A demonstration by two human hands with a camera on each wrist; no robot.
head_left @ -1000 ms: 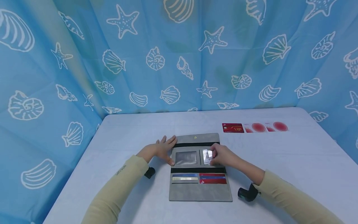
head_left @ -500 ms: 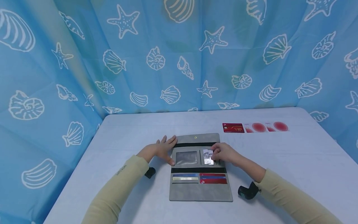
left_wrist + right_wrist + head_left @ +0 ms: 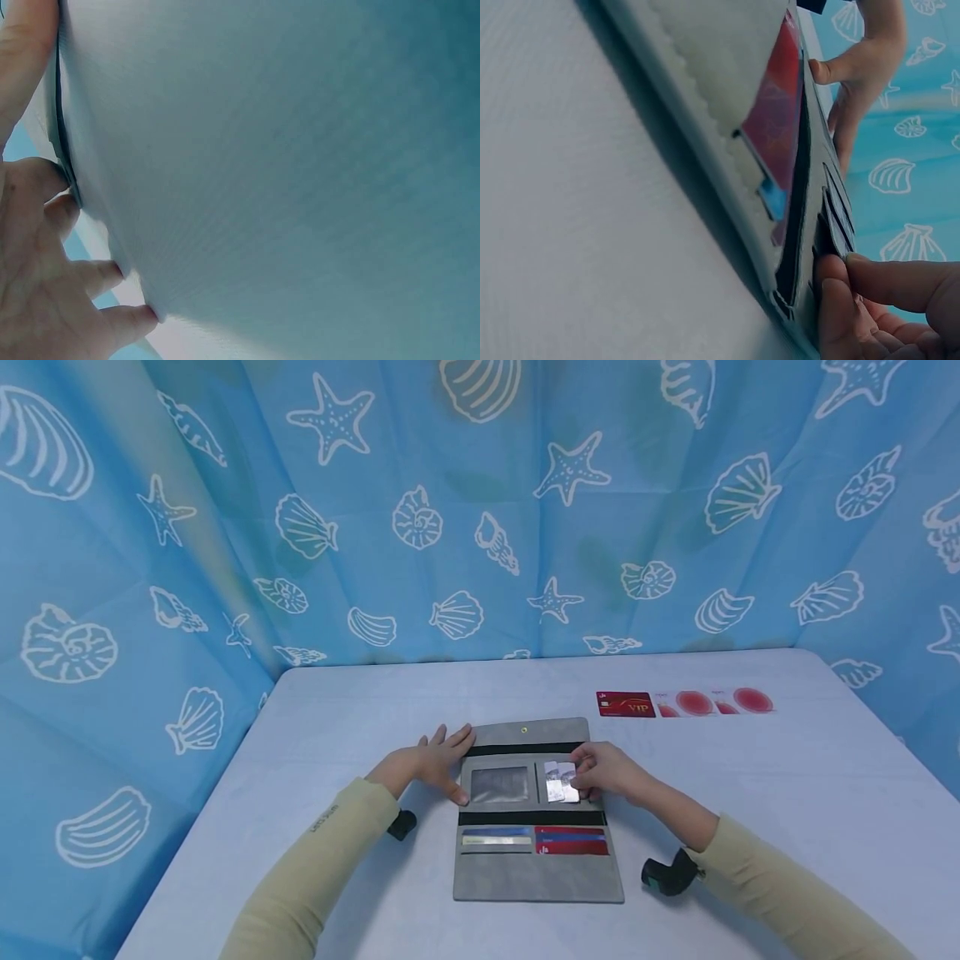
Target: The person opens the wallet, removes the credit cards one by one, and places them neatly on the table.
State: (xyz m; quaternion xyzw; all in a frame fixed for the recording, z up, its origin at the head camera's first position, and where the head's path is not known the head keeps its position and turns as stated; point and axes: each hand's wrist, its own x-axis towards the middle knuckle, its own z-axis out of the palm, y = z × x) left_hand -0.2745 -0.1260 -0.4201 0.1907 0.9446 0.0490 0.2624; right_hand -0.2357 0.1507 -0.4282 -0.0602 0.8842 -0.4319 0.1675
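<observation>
A grey wallet (image 3: 540, 882) is laid open and flat on the white table (image 3: 360, 710), below the blue curtain (image 3: 457, 543) printed with white shells and starfish. The wallet's left edge is touched by the left hand (image 3: 433, 767), whose fingers are spread, with the thumb set apart from them. At the right-hand pocket of the middle panel, a shiny silver card (image 3: 556, 783) is pinched by its right side between the thumb and fingers of the right hand (image 3: 606, 772); the print on it is too small to be read, and how deep it is seated cannot be told. Beside it, a clear window (image 3: 500, 785) is set into the panel.

In the lower panel, blue and cream cards (image 3: 497, 837) are held on the left, and red and blue cards (image 3: 572, 840) on the right; a small white mark is borne by the lowest red one. Beyond the wallet, "VIP" can be read in gold on a red card (image 3: 626, 704), followed by two cards with red discs (image 3: 693, 702), whose small lettering cannot be read. Dark lettering is printed on the left sleeve (image 3: 300, 868), but it cannot be made out with certainty.
</observation>
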